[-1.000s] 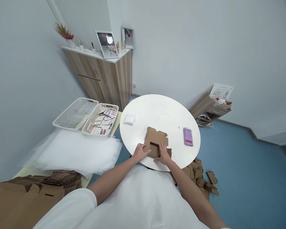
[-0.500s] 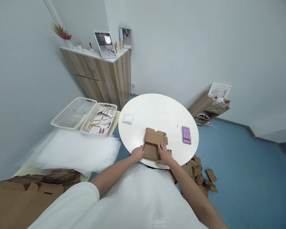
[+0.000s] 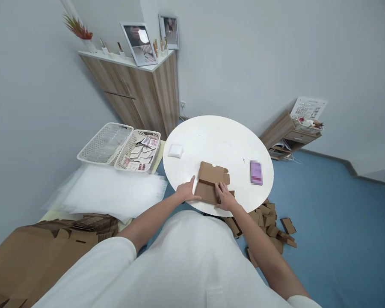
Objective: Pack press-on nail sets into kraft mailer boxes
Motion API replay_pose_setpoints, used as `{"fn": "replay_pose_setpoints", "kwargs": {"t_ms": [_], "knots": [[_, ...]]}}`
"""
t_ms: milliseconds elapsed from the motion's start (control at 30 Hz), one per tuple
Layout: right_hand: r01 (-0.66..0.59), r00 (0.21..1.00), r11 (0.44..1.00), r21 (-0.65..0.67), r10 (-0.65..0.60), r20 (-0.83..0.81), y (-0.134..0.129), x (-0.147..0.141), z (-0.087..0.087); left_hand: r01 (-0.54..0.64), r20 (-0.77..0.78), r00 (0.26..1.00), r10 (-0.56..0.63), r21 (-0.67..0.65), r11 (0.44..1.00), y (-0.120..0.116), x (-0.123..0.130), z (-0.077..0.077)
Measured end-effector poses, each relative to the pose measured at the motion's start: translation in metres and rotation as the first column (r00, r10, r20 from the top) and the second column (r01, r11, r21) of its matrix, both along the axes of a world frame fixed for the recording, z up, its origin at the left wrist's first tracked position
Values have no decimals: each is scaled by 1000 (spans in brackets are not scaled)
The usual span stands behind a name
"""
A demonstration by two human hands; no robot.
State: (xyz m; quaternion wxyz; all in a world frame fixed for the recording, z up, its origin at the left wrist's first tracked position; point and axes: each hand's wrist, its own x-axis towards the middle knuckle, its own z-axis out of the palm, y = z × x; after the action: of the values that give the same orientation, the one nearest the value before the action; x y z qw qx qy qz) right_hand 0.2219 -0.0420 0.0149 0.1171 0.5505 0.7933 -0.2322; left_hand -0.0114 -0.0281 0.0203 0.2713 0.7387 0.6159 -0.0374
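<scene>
A brown cardboard box [image 3: 208, 192], partly folded with its lid panel raised away from me, lies near the front edge of the round white table [image 3: 218, 137]. At its left side is my left hand [image 3: 186, 191], thumb and index finger spread apart, with the thumb by the box's near left corner. My right hand [image 3: 225, 197] rests over the right side of the box, fingers stretched out across it. Part of the box's right wall is hidden under that hand.
On the table lie a white stack of squares [image 3: 175, 150] and a purple packet stack [image 3: 256, 173]. To the left are a basket of sachets [image 3: 137, 152], white sheets [image 3: 115, 188] and flat cardboard [image 3: 51, 252]. Small folded boxes [image 3: 269, 220] are heaped on the floor at right.
My left hand has let go of the box's left wall and spread its thumb and index finger. My right hand stays on the right side. The camera view has shifted slightly.
</scene>
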Motion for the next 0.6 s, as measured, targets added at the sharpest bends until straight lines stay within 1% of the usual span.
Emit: {"fn": "replay_pose_setpoints", "kwargs": {"t_ms": [67,100,167,200,233,267,300,333,367,400,433,467,500,533,567,600], "knots": [[-6,1000,1000,3,6,-6,0,-1,-1,100,27,995,-100,-2,995,4,-2,2],[-7,1000,1000,6,7,-13,0,-1,-1,130,40,991,-129,-21,991,6,-1,3],[-1,999,1000,16,2,-47,0,-2,0,146,59,988,-142,-66,987,11,1,4],[21,997,999,30,-19,-72,-1,-1,0,144,68,988,-138,-82,986,12,2,4],[67,993,996,51,-61,-103,-2,1,0,142,77,988,-135,-93,985,14,3,4],[145,981,986,78,-133,-142,-5,4,0,142,87,987,-133,-100,985,15,3,4],[258,953,961,102,-237,-188,-8,8,-1,144,97,986,-134,-105,984,15,3,3],[400,899,910,109,-367,-238,-13,14,-2,146,106,985,-134,-110,983,15,3,2],[548,813,832,86,-506,-289,-18,20,-4,147,114,984,-135,-112,983,15,3,1],[678,698,734,28,-633,-335,-23,26,-6,148,122,983,-134,-110,983,15,3,-1],[769,576,637,-60,-730,-369,-29,31,-9,146,129,983,-132,-105,984,15,3,-2],[811,469,562,-162,-791,-393,-34,36,-11,141,134,983,-127,-100,985,14,3,-3],[811,396,522,-264,-822,-410,-39,39,-13,136,137,983,-122,-100,986,14,4,-4],[783,356,514,-350,-832,-426,-42,40,-14,130,139,983,-115,-103,986,14,5,-5],[744,341,526,-412,-829,-443,-43,39,-14,128,142,983,-112,-109,986,14,5,-5],[709,340,545,-447,-820,-461,-43,37,-13,128,143,983,-112,-115,985,14,6,-5]]}}
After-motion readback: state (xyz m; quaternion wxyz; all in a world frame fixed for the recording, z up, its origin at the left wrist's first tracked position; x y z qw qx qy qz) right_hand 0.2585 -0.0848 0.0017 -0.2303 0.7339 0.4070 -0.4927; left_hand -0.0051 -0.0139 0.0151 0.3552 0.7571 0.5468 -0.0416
